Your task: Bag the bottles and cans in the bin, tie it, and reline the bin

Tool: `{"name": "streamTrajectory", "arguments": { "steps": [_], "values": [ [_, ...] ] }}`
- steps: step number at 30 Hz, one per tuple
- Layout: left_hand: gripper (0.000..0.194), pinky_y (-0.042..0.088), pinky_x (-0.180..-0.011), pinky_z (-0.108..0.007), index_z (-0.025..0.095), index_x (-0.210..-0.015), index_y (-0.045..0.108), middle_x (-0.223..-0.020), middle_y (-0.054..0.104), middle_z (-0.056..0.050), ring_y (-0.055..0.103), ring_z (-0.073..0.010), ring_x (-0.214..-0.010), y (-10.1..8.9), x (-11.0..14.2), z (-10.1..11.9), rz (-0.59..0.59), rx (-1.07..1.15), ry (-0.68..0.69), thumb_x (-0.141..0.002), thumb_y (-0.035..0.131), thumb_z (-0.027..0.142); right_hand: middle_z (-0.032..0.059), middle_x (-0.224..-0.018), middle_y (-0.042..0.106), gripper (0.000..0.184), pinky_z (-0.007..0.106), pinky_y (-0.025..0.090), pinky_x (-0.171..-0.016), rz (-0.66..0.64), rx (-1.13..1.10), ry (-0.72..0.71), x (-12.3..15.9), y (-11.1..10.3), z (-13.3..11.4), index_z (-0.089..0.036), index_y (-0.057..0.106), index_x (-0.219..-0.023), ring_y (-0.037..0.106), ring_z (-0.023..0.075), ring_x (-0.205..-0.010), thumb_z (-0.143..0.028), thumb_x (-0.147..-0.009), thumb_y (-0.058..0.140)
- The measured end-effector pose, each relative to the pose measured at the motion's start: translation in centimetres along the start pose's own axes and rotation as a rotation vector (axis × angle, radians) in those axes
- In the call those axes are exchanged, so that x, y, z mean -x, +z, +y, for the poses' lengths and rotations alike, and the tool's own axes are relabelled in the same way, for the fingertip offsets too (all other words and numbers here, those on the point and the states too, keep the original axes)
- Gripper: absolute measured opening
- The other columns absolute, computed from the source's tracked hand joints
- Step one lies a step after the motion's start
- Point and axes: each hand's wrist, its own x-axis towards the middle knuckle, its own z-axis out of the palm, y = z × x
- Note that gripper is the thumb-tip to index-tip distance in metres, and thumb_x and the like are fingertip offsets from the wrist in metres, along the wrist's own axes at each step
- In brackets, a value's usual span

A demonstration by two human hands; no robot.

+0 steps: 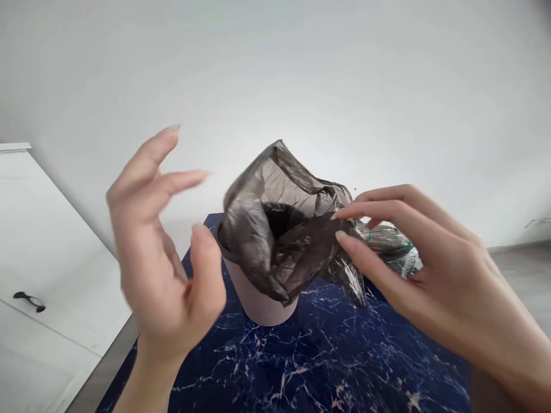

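Note:
A thin, dark, see-through bin bag [253,229] stands partly inside a pinkish-grey trash bin [262,298]. Its mouth gapes upward, and loose folds hang over the bin's front and right side. My right hand [422,258] pinches the bag's edge at the right between thumb and fingers. To the left of the bin, my left hand [163,246] is raised with its fingers curved and apart, touching nothing. The bag covers most of the bin's rim, and its lower part inside the bin is hidden.
Behind my right hand lies a bundle of clear, crinkled plastic [387,241] with a green band. The bin stands on a dark blue marble-patterned tabletop [258,367]. At the left is a white cabinet [51,229] with a black handle [29,301]. A pale wall [275,74] rises behind.

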Motion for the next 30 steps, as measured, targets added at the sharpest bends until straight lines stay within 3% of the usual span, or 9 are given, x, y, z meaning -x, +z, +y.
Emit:
{"name": "streamTrajectory", "arguments": {
  "steps": [2, 4, 7, 11, 14, 18, 21, 26, 30],
  "values": [
    [0.036, 0.029, -0.138, -0.057, 0.033, -0.124, 0.064, -0.157, 0.059, 0.014, 0.036, -0.0251, -0.162, -0.5, 0.0, 1.1, -0.073, -0.064, 0.186, -0.103, 0.048, 0.008, 0.0056, -0.135, 0.067, 0.025, 0.039, 0.062, -0.091, -0.047, -0.026, -0.051, 0.1, 0.0, -0.2, -0.033, 0.067, -0.128, 0.072, 0.0254, -0.118, -0.027, -0.107, 0.055],
    [0.041, 0.030, -0.137, -0.061, 0.035, -0.118, 0.068, -0.138, 0.074, 0.012, 0.047, -0.0253, -0.156, -0.7, 0.0, 1.2, -0.268, -0.073, 0.299, -0.098, 0.050, 0.003, 0.0058, -0.143, 0.065, 0.031, 0.041, 0.061, -0.101, -0.069, -0.008, -0.070, 0.1, 0.2, -0.2, -0.032, 0.065, -0.133, 0.068, 0.0266, -0.128, -0.021, -0.107, 0.051],
    [0.042, 0.038, -0.132, -0.056, 0.032, -0.109, 0.072, -0.100, 0.081, 0.007, 0.075, -0.0207, -0.114, -0.8, -0.1, 0.1, -0.449, -0.018, 0.302, -0.093, 0.052, -0.002, 0.0079, -0.154, 0.059, 0.041, 0.045, 0.059, -0.106, -0.087, 0.027, -0.044, 0.1, 0.5, 0.3, -0.031, 0.057, -0.147, 0.062, 0.0296, -0.137, -0.024, -0.107, 0.053],
    [0.033, 0.058, -0.105, -0.043, 0.027, -0.079, 0.062, -0.069, 0.069, 0.008, 0.061, -0.0131, -0.063, -1.1, -0.4, -1.4, -0.492, 0.082, 0.238, -0.091, 0.052, -0.002, 0.0080, -0.145, 0.067, 0.056, 0.044, 0.061, -0.098, -0.180, -0.008, -0.012, 0.1, 1.1, 1.1, -0.033, 0.047, -0.159, 0.067, 0.0280, -0.127, -0.035, -0.106, 0.064],
    [0.033, 0.056, -0.073, -0.033, 0.025, -0.069, 0.056, -0.066, 0.066, 0.005, 0.059, -0.0150, -0.061, -2.0, -0.7, -2.2, -0.549, 0.124, 0.133, -0.091, 0.048, 0.002, 0.0052, -0.119, 0.075, 0.038, 0.039, 0.061, -0.088, -0.255, -0.080, -0.040, -0.1, 1.3, 1.3, -0.031, 0.061, -0.144, 0.070, 0.0248, -0.111, -0.033, -0.106, 0.065],
    [0.028, 0.032, -0.047, -0.031, 0.028, -0.077, 0.060, -0.055, 0.053, 0.005, 0.041, -0.0145, -0.044, -2.8, -0.9, -3.6, -0.743, 0.081, -0.162, -0.095, 0.043, 0.014, 0.0032, -0.115, 0.074, 0.012, 0.035, 0.056, -0.086, -0.389, -0.184, -0.149, -0.3, 1.0, 1.3, -0.026, 0.071, -0.112, 0.068, 0.0207, -0.105, -0.020, -0.104, 0.063],
    [0.022, 0.033, -0.049, -0.032, 0.029, -0.087, 0.056, -0.055, 0.050, 0.005, 0.041, -0.0169, -0.046, -2.2, -0.8, -4.9, -0.759, -0.051, -0.341, -0.101, 0.039, 0.026, -0.0003, -0.110, 0.073, 0.017, 0.032, 0.053, -0.081, -0.597, -0.227, -0.181, 0.0, 1.4, 1.0, -0.026, 0.070, -0.107, 0.068, 0.0170, -0.097, -0.011, -0.101, 0.064],
    [0.024, 0.043, -0.058, -0.037, 0.030, -0.105, 0.056, -0.066, 0.061, 0.000, 0.060, -0.0248, -0.059, -0.8, -0.3, -6.6, -0.739, -0.313, -0.559, -0.104, 0.033, 0.036, 0.0004, -0.107, 0.077, 0.006, 0.034, 0.055, -0.077, -0.879, -0.187, -0.180, 0.6, 3.8, 0.9, -0.024, 0.072, -0.108, 0.074, 0.0199, -0.095, -0.021, -0.102, 0.070],
    [0.035, 0.053, -0.072, -0.047, 0.027, -0.125, 0.058, -0.089, 0.074, -0.008, 0.071, -0.0339, -0.080, -0.9, -0.1, -7.5, -0.779, -0.411, -0.638, -0.105, 0.035, 0.043, 0.0053, -0.117, 0.081, 0.023, 0.036, 0.062, -0.082, -1.028, -0.296, -0.110, 0.2, 4.0, 1.4, -0.022, 0.075, -0.121, 0.078, 0.0249, -0.104, -0.027, -0.098, 0.077]
  ]
}}
